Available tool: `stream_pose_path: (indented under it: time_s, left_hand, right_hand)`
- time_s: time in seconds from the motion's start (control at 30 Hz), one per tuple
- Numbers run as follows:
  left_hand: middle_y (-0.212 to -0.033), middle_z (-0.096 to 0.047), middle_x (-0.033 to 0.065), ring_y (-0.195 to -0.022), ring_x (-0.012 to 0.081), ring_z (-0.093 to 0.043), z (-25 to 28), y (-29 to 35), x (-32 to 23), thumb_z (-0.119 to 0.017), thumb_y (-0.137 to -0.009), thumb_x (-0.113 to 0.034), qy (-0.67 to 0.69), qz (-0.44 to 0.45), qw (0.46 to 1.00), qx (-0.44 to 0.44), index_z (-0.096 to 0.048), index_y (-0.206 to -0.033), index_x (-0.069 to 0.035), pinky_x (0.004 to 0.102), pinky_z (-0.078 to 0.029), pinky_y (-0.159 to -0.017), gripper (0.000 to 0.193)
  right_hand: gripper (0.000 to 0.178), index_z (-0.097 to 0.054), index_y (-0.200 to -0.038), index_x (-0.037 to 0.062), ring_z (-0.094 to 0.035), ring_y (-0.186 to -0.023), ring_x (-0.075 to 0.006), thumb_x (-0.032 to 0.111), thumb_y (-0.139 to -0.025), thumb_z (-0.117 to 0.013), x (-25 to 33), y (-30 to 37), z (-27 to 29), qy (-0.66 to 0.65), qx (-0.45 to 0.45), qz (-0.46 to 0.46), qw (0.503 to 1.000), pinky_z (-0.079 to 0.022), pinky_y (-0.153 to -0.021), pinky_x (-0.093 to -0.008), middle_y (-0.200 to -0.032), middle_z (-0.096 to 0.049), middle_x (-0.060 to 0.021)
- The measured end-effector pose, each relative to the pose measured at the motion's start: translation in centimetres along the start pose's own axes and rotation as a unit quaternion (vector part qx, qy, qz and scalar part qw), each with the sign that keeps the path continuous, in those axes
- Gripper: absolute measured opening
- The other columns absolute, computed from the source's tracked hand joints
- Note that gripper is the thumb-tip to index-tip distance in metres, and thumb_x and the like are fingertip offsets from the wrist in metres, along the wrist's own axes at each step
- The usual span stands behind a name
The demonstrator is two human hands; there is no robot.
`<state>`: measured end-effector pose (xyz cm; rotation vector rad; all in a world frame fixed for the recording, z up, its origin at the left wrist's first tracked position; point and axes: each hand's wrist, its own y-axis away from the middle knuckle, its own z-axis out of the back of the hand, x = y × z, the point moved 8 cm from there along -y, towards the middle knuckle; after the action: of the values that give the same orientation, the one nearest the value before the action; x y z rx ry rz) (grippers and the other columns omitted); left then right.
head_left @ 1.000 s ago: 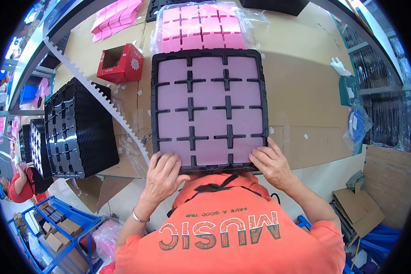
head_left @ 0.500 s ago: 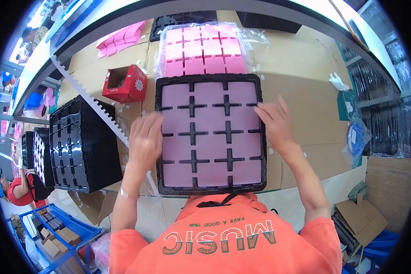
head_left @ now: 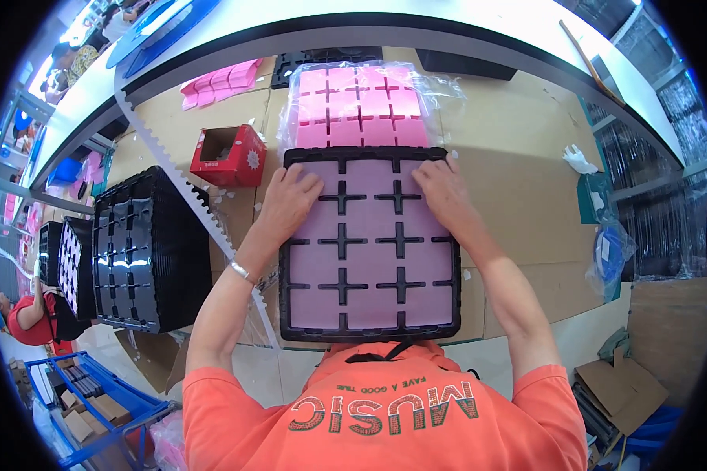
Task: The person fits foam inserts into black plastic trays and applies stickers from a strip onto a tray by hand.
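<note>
Both hands have slid up from the sides of the black plastic tray filled with pink foam squares (head_left: 369, 243) to its far end since half a second ago, and the tray sits closer to the person's orange shirt. It lies flat on the brown cardboard-covered bench (head_left: 518, 188), its near edge at the person's chest. Left hand (head_left: 289, 202) rests palm down on the far-left pink squares, fingers spread and relaxed, gripping nothing; right hand (head_left: 445, 191) lies flat near the far-right corner, fingertips reaching the black rim, likewise unclenched. Left of the tray, a white toothed strip (head_left: 182, 184) runs diagonally past a tall stack of empty black compartment trays (head_left: 145, 247). Just beyond the fingers sits a clear plastic bag of pink foam squares (head_left: 359, 106), close against the tray's far edge. A small open red cardboard box (head_left: 229, 155) stands to its left, loose pink foam pieces (head_left: 221, 78) farther back.
</note>
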<state>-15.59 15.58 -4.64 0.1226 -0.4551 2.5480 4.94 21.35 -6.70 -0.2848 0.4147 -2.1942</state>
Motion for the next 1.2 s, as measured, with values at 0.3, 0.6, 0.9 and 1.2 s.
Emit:
stream_pose_path:
  time_s: [0.3, 0.6, 0.9, 1.2]
  left_hand:
    - [-0.084, -0.058, 0.0051, -0.095, 0.0243, -0.051, -1.6, -0.3, 0.5, -0.056, -0.076, -0.013, -0.066, 0.040, 0.997, -0.027, -0.067, -0.081, -0.008, 0.0355, -0.039, -0.077, 0.013]
    - [-0.092, -0.059, 0.0061, -0.097, 0.0228, -0.053, 3.6, 3.2, 0.2, -0.055, -0.077, -0.006, -0.020, 0.053, 0.995, -0.082, -0.063, -0.092, -0.007, 0.0356, -0.041, -0.082, 0.016]
    - [-0.100, -0.060, 0.0069, -0.099, 0.0260, -0.057, 1.0, 0.8, 0.9, -0.054, -0.077, -0.001, 0.070, 0.093, 0.989, -0.087, -0.063, -0.097, -0.005, 0.0392, -0.044, -0.086, 0.022]
    - [-0.085, -0.061, 0.0063, -0.091, 0.0275, -0.058, 2.7, 2.9, -0.7, -0.055, -0.078, -0.007, -0.012, -0.011, 1.000, -0.006, -0.066, -0.081, -0.006, 0.0392, -0.047, -0.079, 0.011]
  right_hand:
    - [0.017, -0.067, -0.088, 0.0031, -0.052, -0.096, -0.0266, 0.009, -0.080, -0.054, 0.5, -0.5, -0.9, 0.194, 0.035, -0.027, 0.980, -0.039, -0.091, -0.0500, -0.090, -0.056, -0.0088]
    - [0.018, -0.064, -0.095, 0.0070, -0.054, -0.098, -0.0252, 0.007, -0.080, -0.054, 0.2, 2.3, 5.2, 0.142, -0.039, -0.046, 0.988, -0.041, -0.082, -0.0450, -0.095, -0.056, -0.0070]
    - [0.028, -0.063, -0.105, 0.0052, -0.058, -0.095, -0.0276, 0.001, -0.081, -0.050, 0.8, 1.2, 4.9, 0.013, -0.070, -0.040, 0.997, -0.042, -0.086, -0.0428, -0.097, -0.060, -0.0095]
    - [0.027, -0.063, -0.107, 0.0067, -0.054, -0.113, -0.0245, 0.007, -0.084, -0.049, -0.9, 2.6, 1.9, 0.067, 0.190, 0.051, 0.978, -0.040, -0.098, -0.0439, -0.106, -0.061, -0.0092]
